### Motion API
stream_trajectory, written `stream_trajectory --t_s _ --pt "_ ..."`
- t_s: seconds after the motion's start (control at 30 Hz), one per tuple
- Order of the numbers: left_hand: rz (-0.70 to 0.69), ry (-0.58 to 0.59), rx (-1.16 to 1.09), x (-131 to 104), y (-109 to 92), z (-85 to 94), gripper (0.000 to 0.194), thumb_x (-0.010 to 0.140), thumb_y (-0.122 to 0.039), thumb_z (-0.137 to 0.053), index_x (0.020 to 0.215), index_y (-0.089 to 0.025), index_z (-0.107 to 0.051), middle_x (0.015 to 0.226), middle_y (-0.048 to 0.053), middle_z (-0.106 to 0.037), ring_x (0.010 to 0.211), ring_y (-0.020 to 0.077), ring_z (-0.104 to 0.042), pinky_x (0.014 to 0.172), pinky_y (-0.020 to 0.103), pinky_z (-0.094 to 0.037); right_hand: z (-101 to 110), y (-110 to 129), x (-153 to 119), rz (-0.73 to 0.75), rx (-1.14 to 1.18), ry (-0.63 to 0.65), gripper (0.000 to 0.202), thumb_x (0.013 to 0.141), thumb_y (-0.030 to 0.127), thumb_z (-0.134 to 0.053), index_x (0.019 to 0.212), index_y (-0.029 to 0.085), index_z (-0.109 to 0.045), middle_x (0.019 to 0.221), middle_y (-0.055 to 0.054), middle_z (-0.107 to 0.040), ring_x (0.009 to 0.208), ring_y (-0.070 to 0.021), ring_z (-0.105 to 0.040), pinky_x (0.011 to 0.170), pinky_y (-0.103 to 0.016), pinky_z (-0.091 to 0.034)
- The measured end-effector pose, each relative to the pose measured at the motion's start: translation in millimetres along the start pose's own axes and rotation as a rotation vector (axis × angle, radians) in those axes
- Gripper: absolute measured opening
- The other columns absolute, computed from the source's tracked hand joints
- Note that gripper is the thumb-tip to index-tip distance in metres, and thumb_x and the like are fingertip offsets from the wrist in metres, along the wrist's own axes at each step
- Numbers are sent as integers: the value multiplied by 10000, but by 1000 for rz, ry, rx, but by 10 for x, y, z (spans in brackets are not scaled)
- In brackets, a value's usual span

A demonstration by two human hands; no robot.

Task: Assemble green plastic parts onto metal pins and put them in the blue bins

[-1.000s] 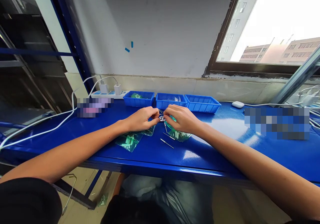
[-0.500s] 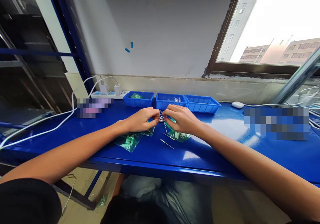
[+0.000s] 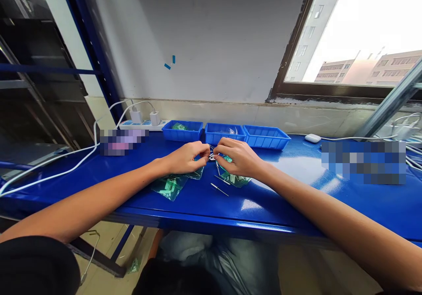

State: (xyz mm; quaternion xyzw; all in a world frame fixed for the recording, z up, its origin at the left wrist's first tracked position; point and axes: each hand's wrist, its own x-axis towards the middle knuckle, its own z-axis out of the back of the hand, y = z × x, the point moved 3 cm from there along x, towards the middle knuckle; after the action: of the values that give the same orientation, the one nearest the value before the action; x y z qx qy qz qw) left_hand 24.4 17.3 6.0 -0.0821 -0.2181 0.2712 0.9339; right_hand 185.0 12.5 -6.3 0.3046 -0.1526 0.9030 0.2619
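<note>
My left hand [image 3: 193, 157] is closed in a pinch over the middle of the blue table. Facing it, my right hand [image 3: 239, 156] is pinched too, its fingertips close to the left ones. Small metal parts [image 3: 212, 156] show between the fingertips; what each hand grips is too small to name. Under and beside my right hand lies a green bag [image 3: 238, 180] with pale pieces. Another green bag [image 3: 169, 187] lies below my left wrist. Thin metal pins [image 3: 220, 189] lie on the table in front of the hands.
Three blue trays [image 3: 183, 133] stand in a row behind the hands. A white power strip [image 3: 143, 124] with chargers and cables is at the back left. A small white case [image 3: 313, 138] lies at the back right. The table's front edge [image 3: 204, 224] runs below the forearms.
</note>
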Motion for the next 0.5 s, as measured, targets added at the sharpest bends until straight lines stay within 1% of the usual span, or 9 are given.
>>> stream_trajectory --t_s 0.3,0.4,0.5 --pt "10 12 -23 -2 4 1 144 828 -212 -389 739 -155 -487 716 4 -533 660 117 -470 637 247 -379 -9 18 13 -61 8 -9 230 876 233 -412 775 162 -605 779 -40 -561 688 -120 -474 614 -257 -352" --pt "12 20 -25 -3 0 1 138 824 -206 -392 737 -155 -488 714 7 -539 657 116 -473 634 246 -382 -1 12 9 -57 7 -8 234 880 242 -411 777 162 -605 779 -42 -565 695 -124 -478 615 -260 -353" --pt "0 32 -34 -6 -10 -1 132 820 -201 -398 739 -154 -491 716 11 -545 652 116 -477 622 242 -383 27 8 1 -21 16 -20 192 871 246 -429 836 170 -602 790 -41 -567 703 -130 -483 626 -265 -361"
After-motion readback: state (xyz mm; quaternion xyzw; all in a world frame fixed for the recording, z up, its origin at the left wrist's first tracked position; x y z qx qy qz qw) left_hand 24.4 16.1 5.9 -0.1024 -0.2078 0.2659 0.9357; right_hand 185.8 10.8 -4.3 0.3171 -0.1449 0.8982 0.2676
